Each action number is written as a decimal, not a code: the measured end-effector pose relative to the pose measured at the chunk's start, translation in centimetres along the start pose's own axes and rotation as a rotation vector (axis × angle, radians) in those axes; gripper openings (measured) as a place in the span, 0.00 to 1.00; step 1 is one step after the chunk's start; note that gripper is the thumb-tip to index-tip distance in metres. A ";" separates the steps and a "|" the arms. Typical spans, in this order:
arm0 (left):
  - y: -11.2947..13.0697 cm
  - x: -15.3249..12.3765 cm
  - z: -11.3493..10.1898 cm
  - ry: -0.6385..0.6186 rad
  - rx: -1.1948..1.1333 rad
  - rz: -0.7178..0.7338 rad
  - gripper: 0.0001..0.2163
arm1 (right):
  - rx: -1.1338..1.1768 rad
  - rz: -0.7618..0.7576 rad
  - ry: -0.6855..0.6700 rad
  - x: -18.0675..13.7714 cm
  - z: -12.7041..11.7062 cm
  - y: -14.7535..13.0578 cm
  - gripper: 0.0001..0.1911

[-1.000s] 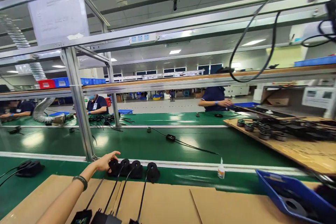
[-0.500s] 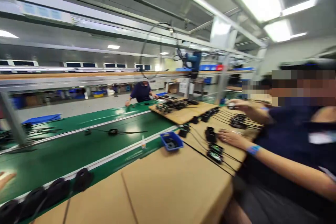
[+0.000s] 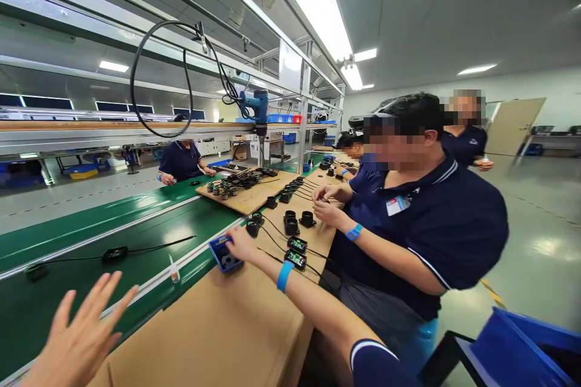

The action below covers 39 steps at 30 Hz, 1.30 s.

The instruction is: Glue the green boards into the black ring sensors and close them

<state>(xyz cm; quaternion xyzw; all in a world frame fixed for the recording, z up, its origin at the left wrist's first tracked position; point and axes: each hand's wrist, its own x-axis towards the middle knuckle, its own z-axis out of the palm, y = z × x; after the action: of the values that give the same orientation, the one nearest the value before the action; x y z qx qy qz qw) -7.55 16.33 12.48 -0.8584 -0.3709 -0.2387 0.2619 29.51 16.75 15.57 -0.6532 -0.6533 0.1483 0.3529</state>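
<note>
My left hand (image 3: 77,338) is raised at the bottom left over the edge of the cardboard-covered bench (image 3: 218,326), fingers spread and holding nothing. My right arm, with a blue wristband (image 3: 284,276), reaches forward. My right hand (image 3: 240,245) curls its fingers on the rim of a small blue bin (image 3: 219,251) at the bench edge. Black ring-shaped parts (image 3: 290,225) with cables and small black boxes (image 3: 296,259) lie just beyond it.
A seated co-worker (image 3: 422,224) in a navy shirt handles parts close on my right; more people stand behind. A small glue bottle (image 3: 173,272) stands by the green conveyor (image 3: 91,236), which carries a cabled part (image 3: 113,253). A blue crate (image 3: 526,344) sits at the lower right.
The view has swung from the conveyor to the right along the bench. My left hand left the row of black ring parts and is now raised open. My right hand came into view at the bin.
</note>
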 end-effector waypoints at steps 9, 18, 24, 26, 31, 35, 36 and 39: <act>11.6 1.3 3.9 -0.034 -0.027 0.100 0.25 | -0.433 0.216 0.056 6.7 -3.9 10.7 0.16; 13.1 -2.3 1.7 -0.279 -0.488 -0.173 0.29 | -0.396 0.063 0.112 3.9 -5.7 11.0 0.15; 16.3 -2.0 -0.2 -0.581 -1.733 -0.822 0.39 | -0.265 -0.194 -0.032 -4.9 -4.1 4.1 0.23; 17.5 -1.4 -0.8 -0.527 -2.013 -0.964 0.42 | -0.154 -0.258 -0.203 -8.1 -1.6 0.9 0.23; 17.4 -2.6 -1.0 -0.317 -1.851 -1.014 0.35 | -0.061 -0.194 -0.598 -12.7 5.2 -4.8 0.25; 15.5 -5.6 -1.4 -0.334 -1.545 -0.924 0.32 | 0.060 -0.356 -0.748 -10.7 7.8 -5.0 0.27; 15.0 -6.1 -1.7 -0.342 -1.444 -0.903 0.30 | 0.087 -0.373 -0.774 -9.4 8.2 -4.7 0.24; 14.1 -6.6 -2.9 -0.412 -1.173 -0.834 0.24 | 0.091 -0.309 -0.677 -4.2 9.4 -3.7 0.14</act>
<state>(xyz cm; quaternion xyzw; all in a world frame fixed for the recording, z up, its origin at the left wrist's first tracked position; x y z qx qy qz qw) -1.47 2.84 6.77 -0.6725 -0.5190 -0.3110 -0.4261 20.14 14.90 10.24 -0.4444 -0.8167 0.3297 0.1639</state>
